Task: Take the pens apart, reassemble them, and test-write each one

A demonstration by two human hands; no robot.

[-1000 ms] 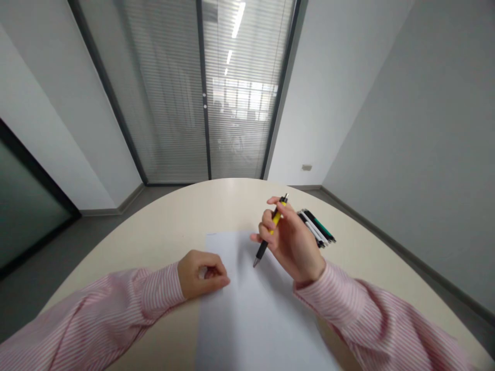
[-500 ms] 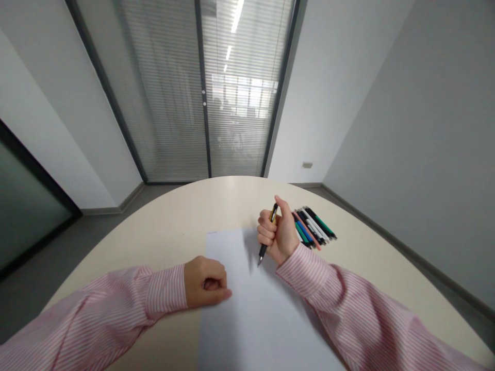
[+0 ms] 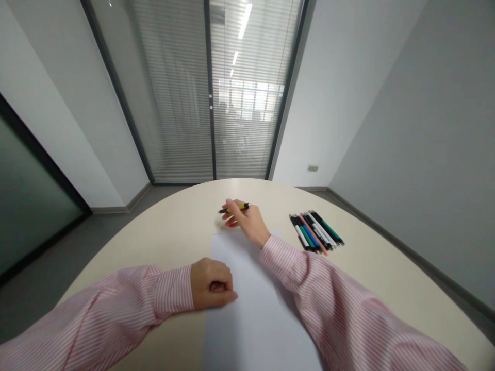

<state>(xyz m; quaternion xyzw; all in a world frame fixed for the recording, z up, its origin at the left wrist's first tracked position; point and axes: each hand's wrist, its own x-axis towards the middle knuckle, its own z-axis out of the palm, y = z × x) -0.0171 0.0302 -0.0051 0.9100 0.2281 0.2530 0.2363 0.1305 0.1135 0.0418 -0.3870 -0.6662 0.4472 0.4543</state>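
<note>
My right hand (image 3: 245, 219) holds a black and yellow pen (image 3: 240, 207) between thumb and fingers, just beyond the far edge of the white paper (image 3: 259, 319). The pen lies nearly level, its dark tip pointing left. My left hand (image 3: 214, 284) rests curled on the paper's left edge, with nothing visible inside its fingers. Right of the paper, several pens (image 3: 315, 231) in black, white, green, blue and pink lie side by side in a slanted row.
The round pale table (image 3: 162, 232) carries everything. Beyond its far edge stand a glass partition with blinds (image 3: 174, 129) and a white wall with a socket (image 3: 313, 168).
My right hand has moved left and away from me with the pen, turning it from upright to nearly level. More of the pen row now shows. My left hand keeps its place.
</note>
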